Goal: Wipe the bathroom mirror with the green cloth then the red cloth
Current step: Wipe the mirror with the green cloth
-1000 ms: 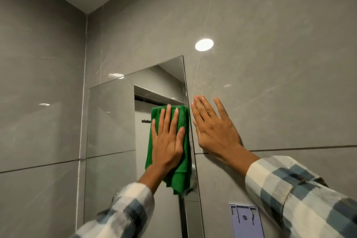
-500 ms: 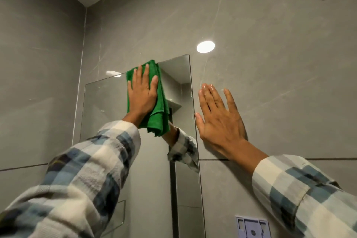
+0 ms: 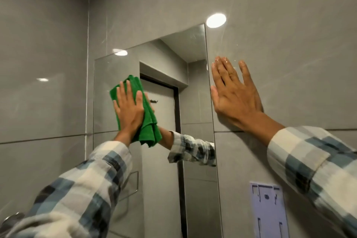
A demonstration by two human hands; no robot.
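Observation:
A frameless bathroom mirror [image 3: 193,87] is fixed to the grey tiled wall. My left hand [image 3: 128,110] lies flat on a folded green cloth [image 3: 148,125] and presses it against the left-middle part of the glass. The cloth hangs down below my palm, and its reflection and my sleeve show in the mirror. My right hand [image 3: 234,94] rests flat on the wall tile just right of the mirror's edge, fingers spread, holding nothing. No red cloth is in view.
A pale purple plastic wall bracket [image 3: 267,208] is mounted low on the tile, right of the mirror. The side wall [image 3: 42,83] meets the mirror wall in a corner on the left. A round ceiling light glares on the tile [image 3: 216,20].
My left hand has carried the green cloth from the mirror's right side up to its top, then down and left to the left-middle. My right hand stays on the wall.

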